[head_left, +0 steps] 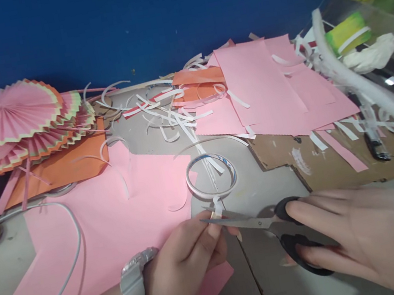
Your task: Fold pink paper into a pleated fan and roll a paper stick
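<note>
My left hand (192,260), with a grey watch (139,285) on its wrist, pinches a small piece at the end of a white tape strip (217,205). That strip runs up to a roll of tape (190,186) lying on the grey surface. My right hand (365,235) holds black-handled scissors (259,223) by their loops, with the blades pointing left across the piece at my left fingertips. Under and beside my left arm lies a large pink paper sheet (101,235). My left fingers partly hide the pinched piece.
Folded paper fans (22,109) are piled at the left over orange paper (70,164). Pink sheets (270,88) and brown cardboard (277,148) lie at the back right, near a cutter (374,141). White paper strips (161,118) are scattered between. A blue wall (159,17) stands behind.
</note>
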Tool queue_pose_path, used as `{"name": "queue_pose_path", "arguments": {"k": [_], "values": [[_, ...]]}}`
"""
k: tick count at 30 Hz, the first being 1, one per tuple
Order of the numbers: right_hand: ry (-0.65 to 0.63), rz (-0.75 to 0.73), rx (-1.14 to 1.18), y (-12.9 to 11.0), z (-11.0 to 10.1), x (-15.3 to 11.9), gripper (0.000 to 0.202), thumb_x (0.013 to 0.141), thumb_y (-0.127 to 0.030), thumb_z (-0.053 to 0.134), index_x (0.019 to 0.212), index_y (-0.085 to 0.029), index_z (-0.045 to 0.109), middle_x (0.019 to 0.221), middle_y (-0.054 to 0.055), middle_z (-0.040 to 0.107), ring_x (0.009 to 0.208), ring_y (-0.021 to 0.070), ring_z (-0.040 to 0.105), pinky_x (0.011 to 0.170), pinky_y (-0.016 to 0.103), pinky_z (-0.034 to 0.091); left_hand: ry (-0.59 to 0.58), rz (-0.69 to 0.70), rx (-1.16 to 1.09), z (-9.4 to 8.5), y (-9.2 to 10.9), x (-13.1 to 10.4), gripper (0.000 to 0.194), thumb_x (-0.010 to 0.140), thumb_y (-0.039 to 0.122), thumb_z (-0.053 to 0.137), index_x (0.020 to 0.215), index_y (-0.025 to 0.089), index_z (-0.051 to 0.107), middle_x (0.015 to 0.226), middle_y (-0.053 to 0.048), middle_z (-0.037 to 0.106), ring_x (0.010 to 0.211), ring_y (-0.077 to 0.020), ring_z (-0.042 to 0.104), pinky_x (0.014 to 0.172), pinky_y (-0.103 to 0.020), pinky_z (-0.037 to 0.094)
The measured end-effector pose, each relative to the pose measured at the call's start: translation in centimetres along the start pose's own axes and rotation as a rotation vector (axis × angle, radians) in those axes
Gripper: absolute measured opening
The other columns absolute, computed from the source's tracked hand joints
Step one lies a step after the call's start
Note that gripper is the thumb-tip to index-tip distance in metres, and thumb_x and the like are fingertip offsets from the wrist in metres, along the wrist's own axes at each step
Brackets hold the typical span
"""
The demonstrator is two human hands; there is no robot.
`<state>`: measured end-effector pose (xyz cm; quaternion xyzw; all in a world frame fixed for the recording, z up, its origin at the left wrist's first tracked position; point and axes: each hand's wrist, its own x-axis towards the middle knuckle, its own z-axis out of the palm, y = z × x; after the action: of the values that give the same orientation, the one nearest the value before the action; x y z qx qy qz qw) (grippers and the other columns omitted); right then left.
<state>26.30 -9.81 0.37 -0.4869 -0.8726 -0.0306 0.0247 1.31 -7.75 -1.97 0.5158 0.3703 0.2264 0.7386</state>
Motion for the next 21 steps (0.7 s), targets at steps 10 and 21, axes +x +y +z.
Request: {"name": "queue_pose_path", "arguments": {"k": [10,21], "values": [[-0.114,-0.065,0.035,-0.22,0.25,-0.51,0.024,0.083,-0.047,0.040,0.075,-0.026,0.047,0.057,-0.005,0.050,0.049,0.0147,0.053,0.045,0.028,0.031,-0.037,-0.012,-0.109,0.06,0.32,0.06,0.029,0.094,0.026,0.030,0.095,0.013,0.056,0.056,0.006,0.031,0.049,-0.0075,0.024,0.048,-0.023,0.023],[-0.081,-0.062,0.043,-0.38,0.53,-0.67,0.022,0.084,-0.043,0.040,0.074,-0.024,0.045,0.055,-0.006,0.047,0.047,0.0130,0.052,0.047,0.029,0.029,-0.021,-0.025,-0.062,0.11,0.61,-0.06,0.031,0.095,0.027,0.029,0.092,0.014,0.057,0.056,0.007,0.030,0.050,-0.0073,0.025,0.049,-0.023,0.025]]}}
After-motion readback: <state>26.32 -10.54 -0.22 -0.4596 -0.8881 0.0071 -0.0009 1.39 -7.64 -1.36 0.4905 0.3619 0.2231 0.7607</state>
